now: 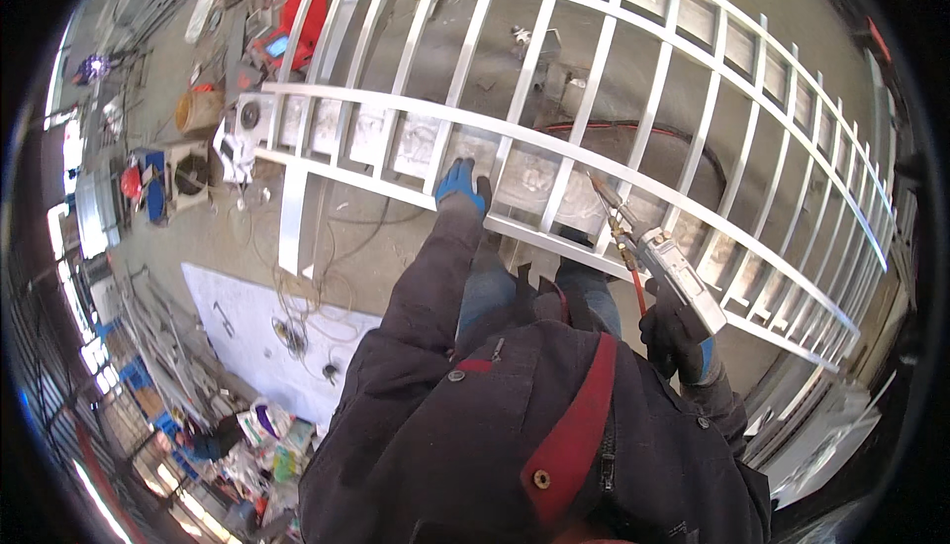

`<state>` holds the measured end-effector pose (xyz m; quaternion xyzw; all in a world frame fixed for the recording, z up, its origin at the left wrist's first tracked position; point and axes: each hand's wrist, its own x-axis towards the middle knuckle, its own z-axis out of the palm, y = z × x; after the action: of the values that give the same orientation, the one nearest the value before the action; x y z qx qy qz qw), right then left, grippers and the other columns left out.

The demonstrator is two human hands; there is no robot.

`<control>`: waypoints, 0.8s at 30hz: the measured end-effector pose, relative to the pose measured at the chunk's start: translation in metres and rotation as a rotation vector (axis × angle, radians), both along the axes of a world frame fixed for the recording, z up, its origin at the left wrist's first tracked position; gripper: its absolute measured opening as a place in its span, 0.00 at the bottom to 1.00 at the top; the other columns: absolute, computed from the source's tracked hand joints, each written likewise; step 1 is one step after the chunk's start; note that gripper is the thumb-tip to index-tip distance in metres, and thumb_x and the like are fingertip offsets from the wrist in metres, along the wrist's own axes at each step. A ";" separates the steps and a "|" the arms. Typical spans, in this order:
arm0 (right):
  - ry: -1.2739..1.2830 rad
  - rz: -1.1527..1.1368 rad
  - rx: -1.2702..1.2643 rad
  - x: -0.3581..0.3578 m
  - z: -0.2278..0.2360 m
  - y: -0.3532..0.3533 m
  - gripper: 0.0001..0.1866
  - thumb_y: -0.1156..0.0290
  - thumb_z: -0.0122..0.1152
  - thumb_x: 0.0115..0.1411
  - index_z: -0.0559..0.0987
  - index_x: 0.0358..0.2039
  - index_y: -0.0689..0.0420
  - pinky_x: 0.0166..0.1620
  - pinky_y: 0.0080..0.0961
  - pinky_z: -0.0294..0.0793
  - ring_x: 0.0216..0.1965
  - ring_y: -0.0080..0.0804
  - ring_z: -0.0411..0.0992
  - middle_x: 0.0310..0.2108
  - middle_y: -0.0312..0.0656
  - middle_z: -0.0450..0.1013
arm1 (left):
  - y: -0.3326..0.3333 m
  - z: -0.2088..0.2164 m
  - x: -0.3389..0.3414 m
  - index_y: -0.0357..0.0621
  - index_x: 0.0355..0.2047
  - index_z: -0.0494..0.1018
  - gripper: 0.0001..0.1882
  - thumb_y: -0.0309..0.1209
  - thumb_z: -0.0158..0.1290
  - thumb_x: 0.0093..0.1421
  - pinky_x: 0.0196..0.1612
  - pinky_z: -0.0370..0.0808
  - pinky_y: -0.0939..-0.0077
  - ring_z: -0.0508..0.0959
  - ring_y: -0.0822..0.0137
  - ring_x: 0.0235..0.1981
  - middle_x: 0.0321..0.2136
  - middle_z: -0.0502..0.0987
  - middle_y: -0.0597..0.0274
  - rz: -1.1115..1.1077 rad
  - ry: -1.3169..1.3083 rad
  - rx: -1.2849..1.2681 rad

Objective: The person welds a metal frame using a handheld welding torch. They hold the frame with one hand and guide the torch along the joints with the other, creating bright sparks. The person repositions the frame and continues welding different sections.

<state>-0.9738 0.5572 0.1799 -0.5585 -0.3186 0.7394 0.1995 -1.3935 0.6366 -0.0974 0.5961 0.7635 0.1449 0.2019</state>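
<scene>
A silver metal railing frame (515, 131) with long rails and many crossbars lies in front of me. My left hand (461, 186), in a blue and black glove, rests on its near part beside a crossbar, fingers stretched and thumb apart, holding nothing. In my right hand (669, 334), in a dark glove with a blue cuff, is a grey welding gun (679, 269) with brass fittings and a red hose. Its copper-coloured tip points away from me, over the near rails. The gun's body hides part of the right fingers.
A red machine (307, 19) with a lit screen stands at the far left. Nearer on the left, a pale sheet (257, 321) lies on the floor with cables and small tools on it. Bags and clutter (267, 455) sit at lower left. A dark hose (714, 163) curves beneath the frame.
</scene>
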 end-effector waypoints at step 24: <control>-0.372 0.397 0.040 -0.032 0.090 0.259 0.26 0.49 0.55 0.72 0.76 0.57 0.59 0.25 0.23 0.64 0.22 0.24 0.69 0.27 0.40 0.74 | 0.066 -0.049 -0.015 0.48 0.68 0.64 0.33 0.44 0.50 0.65 0.70 0.59 0.43 0.63 0.45 0.70 0.72 0.60 0.48 0.208 0.239 0.036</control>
<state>-1.0054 0.8161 0.2702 -0.6073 -0.4674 0.6424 -0.0004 -1.4086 0.7023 -0.1460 0.5303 0.8370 0.1068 0.0830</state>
